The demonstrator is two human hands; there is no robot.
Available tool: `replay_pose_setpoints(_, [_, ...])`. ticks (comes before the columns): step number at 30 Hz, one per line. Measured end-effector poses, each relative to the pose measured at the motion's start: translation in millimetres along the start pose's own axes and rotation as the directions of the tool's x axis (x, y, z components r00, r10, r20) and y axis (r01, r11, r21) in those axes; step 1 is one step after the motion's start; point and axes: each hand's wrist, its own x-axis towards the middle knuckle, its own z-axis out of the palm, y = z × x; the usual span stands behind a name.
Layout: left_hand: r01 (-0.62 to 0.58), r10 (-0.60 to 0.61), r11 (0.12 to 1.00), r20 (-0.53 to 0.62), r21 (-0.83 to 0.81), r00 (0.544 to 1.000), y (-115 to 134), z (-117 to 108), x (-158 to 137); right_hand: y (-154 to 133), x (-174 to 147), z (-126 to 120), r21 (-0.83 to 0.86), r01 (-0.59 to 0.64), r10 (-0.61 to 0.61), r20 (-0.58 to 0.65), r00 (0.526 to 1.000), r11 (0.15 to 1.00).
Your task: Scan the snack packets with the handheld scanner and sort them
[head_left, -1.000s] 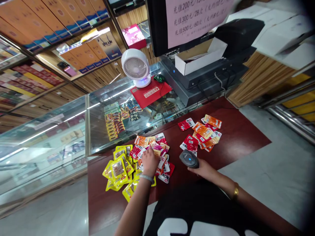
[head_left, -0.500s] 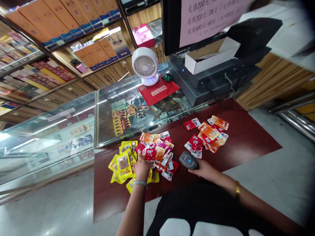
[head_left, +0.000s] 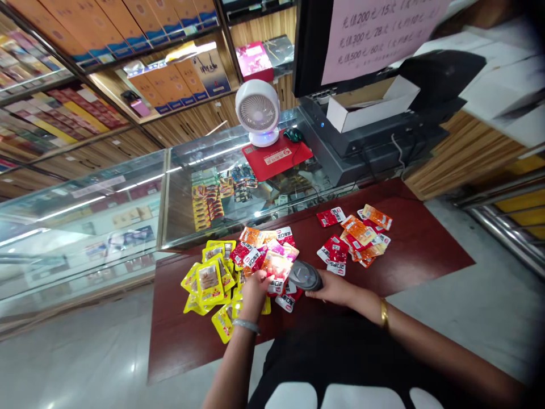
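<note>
Pinches a shiny orange-and-red snack packet [head_left: 276,264] at its near left corner with the left hand [head_left: 255,289], with thumb and fingertips drawn narrow. Grips a dark grey barcode scanner [head_left: 304,275] in the right hand [head_left: 334,287], with fingers wrapped about a handle mostly hidden from view. Sets both hands near one another over the maroon bench [head_left: 179,352], with packet and scanner head between them. Has the packet just beyond the left fingertips and a little to their right, so nearer to the left hand, and on the far side of the scanner head from the right hand. Runs the scanner head's long axis leftward from the right hand and slightly outward, straight toward the packet's right edge. Brings the two so close in view as to leave no telling whether they touch or merely overlap. Shows too much glare on the packet to read its print or to settle its long axis. Spreads a loose pile of red, orange and pink packets [head_left: 252,257] beneath the packet and beyond the left hand. Heaps yellow-edged packets [head_left: 208,279] to the left of the left hand, reaching partly under it. Has a separate cluster of orange and red packets [head_left: 357,230] beyond the right hand and somewhat to its right, well apart from the left.
</note>
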Motion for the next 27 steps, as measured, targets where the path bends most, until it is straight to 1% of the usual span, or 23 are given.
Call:
replay_pose_setpoints(2, [-0.039,0.039,0.997,-0.001,-0.06,0.999,5,2,0,0,-1,0,0.015,-0.013,0.014,-0.018,1.0,1.0])
replay_pose_setpoints(4, [-0.013,0.015,0.99,0.016,-0.144,1.0,12,7,4,5,-4,-2,0.02,-0.038,0.039,-0.053,0.998,0.999])
replay_pose_setpoints(6, [0.012,-0.001,0.976,0.049,-0.219,0.999,25,15,10,12,-9,-5,0.019,-0.074,0.076,-0.097,0.992,0.997])
replay_pose_setpoints(7, [0.003,0.014,0.965,0.064,-0.264,0.998,35,20,14,16,-13,-7,0.02,-0.094,0.096,-0.121,0.988,0.995])
replay_pose_setpoints(9, [-0.057,0.1,0.926,0.096,-0.373,0.99,59,31,22,24,-19,-9,0.028,-0.13,0.133,-0.171,0.976,0.991])
replay_pose_setpoints(11, [-0.134,0.218,0.862,0.12,-0.489,0.968,82,39,28,32,-26,-11,0.035,-0.132,0.136,-0.227,0.964,0.991])
replay_pose_setpoints(13, [-0.218,0.316,0.815,0.097,-0.537,0.944,96,40,31,37,-32,-11,0.042,-0.132,0.139,-0.25,0.958,0.99])
replay_pose_setpoints(14, [-0.26,0.33,0.826,0.056,-0.501,0.942,97,37,31,39,-34,-11,0.048,-0.131,0.139,-0.253,0.958,0.99])
replay_pose_setpoints(15, [-0.284,0.311,0.864,-0.001,-0.417,0.95,94,33,30,40,-36,-11,0.056,-0.128,0.138,-0.25,0.958,0.99])
replay_pose_setpoints(16, [-0.275,0.267,0.915,-0.068,-0.296,0.961,88,27,27,41,-37,-11,0.062,-0.123,0.134,-0.248,0.959,0.991])
replay_pose_setpoints(17, [-0.229,0.207,0.96,-0.14,-0.16,0.968,78,21,24,41,-37,-10,0.064,-0.117,0.129,-0.244,0.961,0.991])
replay_pose_setpoints(18, [-0.155,0.145,0.987,-0.205,-0.034,0.968,67,16,21,42,-37,-10,0.061,-0.113,0.125,-0.241,0.962,0.992])
replay_pose_setpoints(19, [-0.076,0.09,0.995,-0.251,0.066,0.964,55,10,18,42,-37,-10,0.053,-0.113,0.123,-0.239,0.963,0.992])
replay_pose_setpoints(20, [-0.01,0.047,0.99,-0.271,0.137,0.961,43,6,15,42,-36,-9,0.043,-0.116,0.123,-0.237,0.964,0.992])
replay_pose_setpoints(21, [0.03,0.022,0.981,-0.266,0.19,0.964,33,4,13,43,-35,-8,0.033,-0.12,0.124,-0.235,0.964,0.992])
replay_pose_setpoints(23, [0.053,0.005,0.965,-0.224,0.255,0.975,18,2,10,44,-33,-7,0.021,-0.127,0.128,-0.234,0.964,0.992])
replay_pose_setpoints(25, [0.042,0.01,0.959,-0.184,0.279,0.983,12,2,9,45,-31,-5,0.015,-0.125,0.125,-0.225,0.966,0.992])
replay_pose_setpoints(27, [0.015,0.021,0.964,-0.132,0.267,0.991,12,3,9,44,-29,-4,0.011,-0.115,0.115,-0.212,0.971,0.993])
